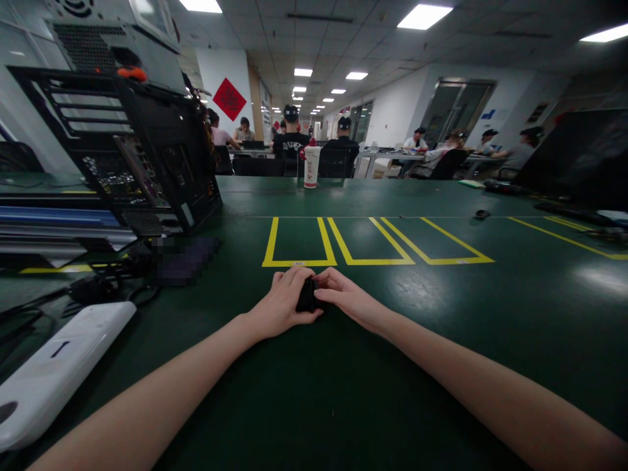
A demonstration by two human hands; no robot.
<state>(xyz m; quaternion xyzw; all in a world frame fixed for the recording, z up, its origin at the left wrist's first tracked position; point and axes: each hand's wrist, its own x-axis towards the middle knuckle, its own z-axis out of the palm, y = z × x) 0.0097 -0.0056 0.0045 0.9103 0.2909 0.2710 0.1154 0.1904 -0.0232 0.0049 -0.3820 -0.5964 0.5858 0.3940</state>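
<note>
Just in front of the yellow tape outlines, a small black object [305, 296] is held between both hands over the green table [294, 392]. My left hand [280, 304] wraps round its left side, with the thumb below and the fingers over the top. From the right, my right hand [346, 297] pinches at the object's right edge with thumb and forefinger. The fingers cover much of the object, so its exact shape is hidden.
An open black computer case [147, 150] stands at the left, near cables and a white device [63, 373]. Farther back is a white cup [311, 165]. Yellow tape [299, 263] marks the table. A dark monitor [583, 157] stands right; several people sit beyond.
</note>
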